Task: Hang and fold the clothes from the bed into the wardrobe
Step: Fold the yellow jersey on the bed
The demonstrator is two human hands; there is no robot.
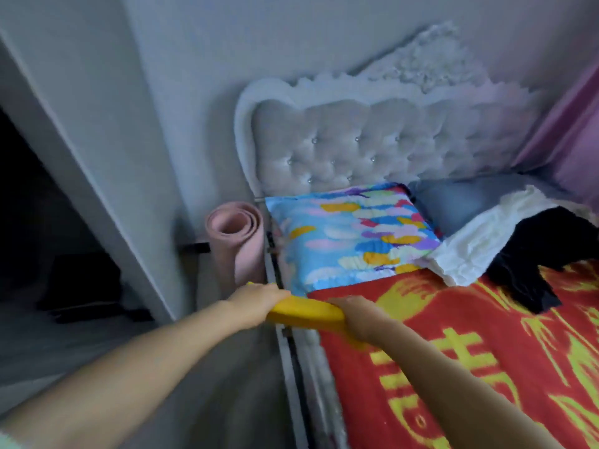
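Both of my hands are on one yellow hanger [304, 311] — my left hand [259, 303] curls round its left end, my right hand [353, 314] grips its right end, so the bar spans between them at the near corner of the bed [453, 367], over the edge of the red and yellow blanket [486, 351]. I hold it wide like this, I reckon, to keep it level and ready for a garment to be slipped on. Nothing hangs from it yet. Clothes for the task lie well apart, up by the pillows: a white garment [479, 241] crumpled beside a black garment [544, 251], the black one partly over the white. Left of me the wardrobe [39, 222] stands open and dark, its white door [97, 157] swung out, and a pink rolled mat [236, 241] stands between it and the bed, near the tufted headboard [356, 147] and the bright patterned pillow [350, 234]
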